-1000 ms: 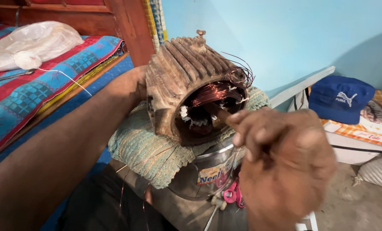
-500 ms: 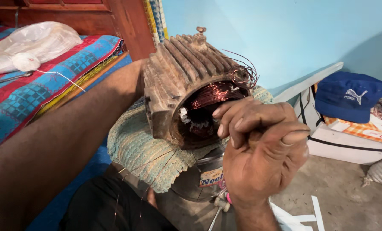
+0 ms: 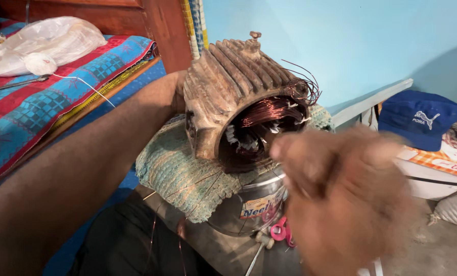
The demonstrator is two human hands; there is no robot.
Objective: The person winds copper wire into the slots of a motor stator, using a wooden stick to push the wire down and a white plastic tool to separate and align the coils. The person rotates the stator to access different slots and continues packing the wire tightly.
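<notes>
Motor stator housing (image 3: 228, 87), ribbed and rust-brown, sits in the middle of the frame, tilted so its open bore faces the lower right, with copper windings (image 3: 269, 115) packed inside and loose wire ends (image 3: 305, 84) curling off its upper right rim. It rests on a pale green woven cloth (image 3: 177, 174) draped over a shiny steel pot (image 3: 249, 209). The left hand (image 3: 177, 94) comes in along a long forearm from the lower left and presses against the back of the housing; most of that hand is hidden behind the casting, so I cannot tell how its grip stands. The right hand (image 3: 346, 204) fills the lower right, heavily blurred, fingers curled in close just in front of the bore; whether that grip pinches a wire is too smeared to tell. At the upper left lies a bed with a striped red and blue blanket (image 3: 44, 107) and a clear plastic bag (image 3: 39, 43) on it. A blue cap (image 3: 417, 120) sits at the right edge, and pink-handled scissors (image 3: 279, 230) lie below the pot.
</notes>
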